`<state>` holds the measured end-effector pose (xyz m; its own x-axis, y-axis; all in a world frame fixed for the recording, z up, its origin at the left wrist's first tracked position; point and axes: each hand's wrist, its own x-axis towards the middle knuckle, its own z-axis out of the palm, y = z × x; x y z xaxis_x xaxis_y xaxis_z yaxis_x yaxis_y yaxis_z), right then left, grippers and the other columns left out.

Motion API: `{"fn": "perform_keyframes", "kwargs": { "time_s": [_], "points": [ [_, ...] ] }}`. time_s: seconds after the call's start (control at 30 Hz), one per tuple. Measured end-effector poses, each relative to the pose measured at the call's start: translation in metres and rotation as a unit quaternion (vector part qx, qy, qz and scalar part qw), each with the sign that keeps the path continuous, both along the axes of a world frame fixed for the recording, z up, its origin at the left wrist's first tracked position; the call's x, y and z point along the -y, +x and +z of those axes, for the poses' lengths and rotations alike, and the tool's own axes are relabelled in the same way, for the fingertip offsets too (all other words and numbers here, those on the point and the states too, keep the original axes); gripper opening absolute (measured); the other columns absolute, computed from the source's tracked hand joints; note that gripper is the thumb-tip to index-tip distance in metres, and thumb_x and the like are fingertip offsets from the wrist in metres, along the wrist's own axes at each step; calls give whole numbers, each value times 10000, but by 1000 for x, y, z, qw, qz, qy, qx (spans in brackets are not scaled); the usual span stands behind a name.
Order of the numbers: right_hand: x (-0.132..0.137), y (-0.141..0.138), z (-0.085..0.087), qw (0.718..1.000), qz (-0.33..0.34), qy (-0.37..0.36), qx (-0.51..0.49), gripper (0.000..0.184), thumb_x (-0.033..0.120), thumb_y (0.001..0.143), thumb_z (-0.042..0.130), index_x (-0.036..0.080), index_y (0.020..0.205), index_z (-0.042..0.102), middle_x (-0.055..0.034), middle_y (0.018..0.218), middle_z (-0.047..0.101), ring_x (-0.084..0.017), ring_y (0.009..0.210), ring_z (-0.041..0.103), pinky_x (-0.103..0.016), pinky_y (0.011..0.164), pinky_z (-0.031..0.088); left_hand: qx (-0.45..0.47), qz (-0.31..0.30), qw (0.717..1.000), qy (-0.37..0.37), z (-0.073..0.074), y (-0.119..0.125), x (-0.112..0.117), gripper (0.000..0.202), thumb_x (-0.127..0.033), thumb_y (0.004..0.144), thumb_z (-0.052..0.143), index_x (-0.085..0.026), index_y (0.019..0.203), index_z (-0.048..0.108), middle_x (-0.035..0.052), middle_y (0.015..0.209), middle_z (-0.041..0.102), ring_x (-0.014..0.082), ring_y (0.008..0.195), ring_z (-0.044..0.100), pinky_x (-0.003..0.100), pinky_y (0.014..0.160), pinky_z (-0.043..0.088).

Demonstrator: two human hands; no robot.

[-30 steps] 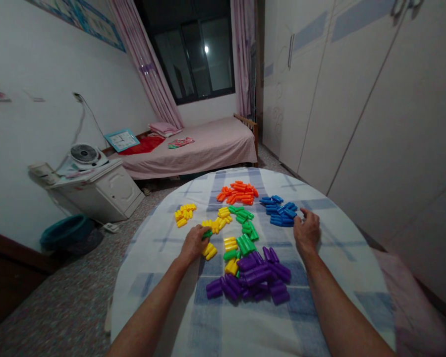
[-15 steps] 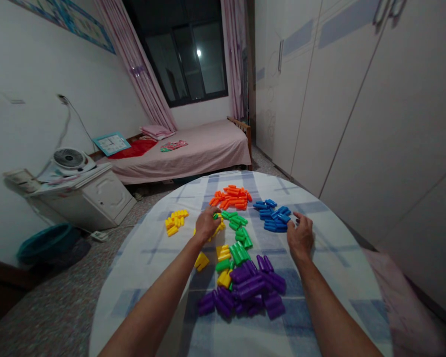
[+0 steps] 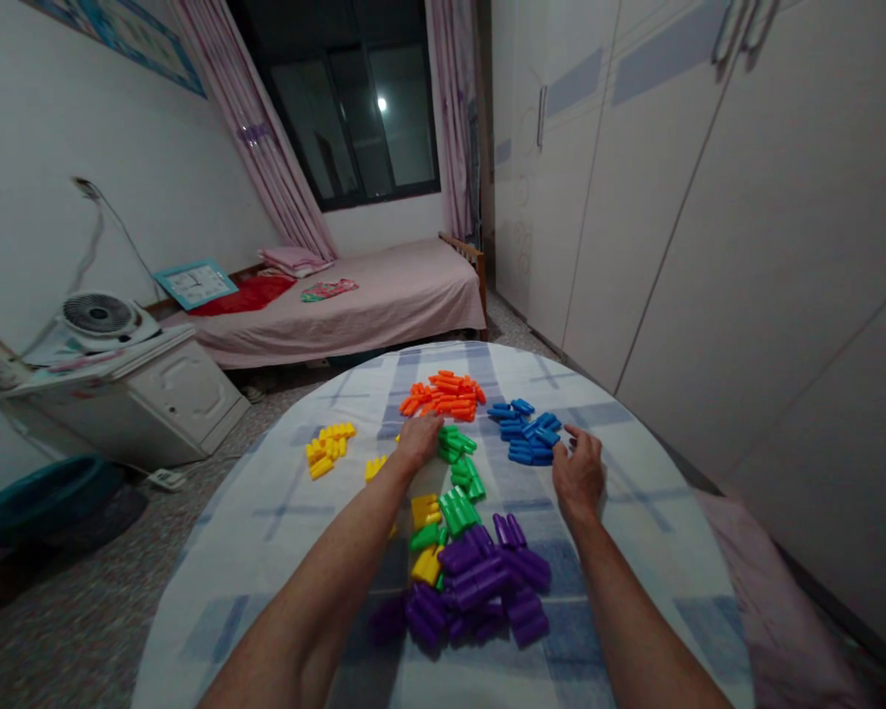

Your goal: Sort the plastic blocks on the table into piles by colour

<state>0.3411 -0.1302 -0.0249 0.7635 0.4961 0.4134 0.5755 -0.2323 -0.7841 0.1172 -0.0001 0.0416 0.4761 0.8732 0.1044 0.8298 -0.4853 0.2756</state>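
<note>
Small plastic pegs lie sorted by colour on a round table with a checked cloth [image 3: 635,512]. My left hand [image 3: 417,442] reaches to the middle of the table, its fingers curled down beside the green pegs [image 3: 460,468] and just short of the orange pile [image 3: 443,393]; what it holds, if anything, is hidden. My right hand [image 3: 579,472] rests with fingers spread at the right edge of the blue pile [image 3: 524,429]. A purple heap [image 3: 479,581] lies nearest me, with yellow pegs [image 3: 423,537] beside it. Another yellow group [image 3: 328,446] sits at the left.
Beyond the table stands a bed with a pink cover [image 3: 369,300]. A white cabinet with a fan on top [image 3: 118,384] is at the left, a teal basin [image 3: 30,497] on the floor beside it. White wardrobe doors [image 3: 709,217] run along the right.
My left hand has moved from the yellow pegs near the table's middle up and away toward the green and orange pegs. My right hand has stayed by the blue pile. The view has shifted right.
</note>
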Motion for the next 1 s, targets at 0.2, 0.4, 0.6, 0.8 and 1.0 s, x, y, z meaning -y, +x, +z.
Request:
{"fn": "perform_keyframes", "kwargs": {
  "time_s": [0.2, 0.4, 0.6, 0.8, 1.0],
  "points": [
    [2, 0, 1, 1000, 4, -4, 3, 376, 299, 776, 399, 170, 1080, 579, -109, 1090, 557, -220, 914, 560, -344, 804, 406, 104, 1, 995, -7, 17, -17, 11, 235, -212, 712, 592, -168, 932, 664, 60, 951, 660, 192, 880, 602, 287, 779, 461],
    [3, -1, 5, 1000, 3, -5, -6, 383, 294, 754, 415, 174, 1073, 592, -105, 1078, 552, -215, 880, 566, -341, 797, 412, 201, 60, 977, -29, 27, -94, 51, 279, -279, 717, 562, -159, 957, 637, 15, 820, 645, 160, 771, 593, 265, 715, 467],
    [2, -1, 7, 1000, 1, -21, -14, 383, 277, 738, 433, 169, 1063, 605, -109, 1069, 548, -213, 850, 559, -347, 792, 413, -21, 180, 981, 66, 7, -198, 104, 201, -247, 736, 531, -211, 926, 587, 41, 954, 605, 187, 827, 583, 277, 696, 442],
    [4, -2, 11, 999, 0, -34, -16, 379, 271, 741, 431, 176, 1066, 604, -101, 1050, 548, -211, 826, 548, -346, 775, 410, -59, 154, 974, 155, -28, -225, 134, 193, -281, 790, 495, -195, 941, 579, 85, 958, 605, 234, 927, 550, 343, 851, 434],
    [3, -1, 9, 999, 4, -37, -19, 400, 278, 740, 437, 168, 1090, 597, -108, 1070, 545, -211, 831, 555, -343, 784, 406, -10, 150, 973, 176, -45, -220, 130, 332, -437, 811, 524, -197, 1032, 588, 109, 1138, 577, 252, 1050, 526, 380, 932, 423]
  ]
}}
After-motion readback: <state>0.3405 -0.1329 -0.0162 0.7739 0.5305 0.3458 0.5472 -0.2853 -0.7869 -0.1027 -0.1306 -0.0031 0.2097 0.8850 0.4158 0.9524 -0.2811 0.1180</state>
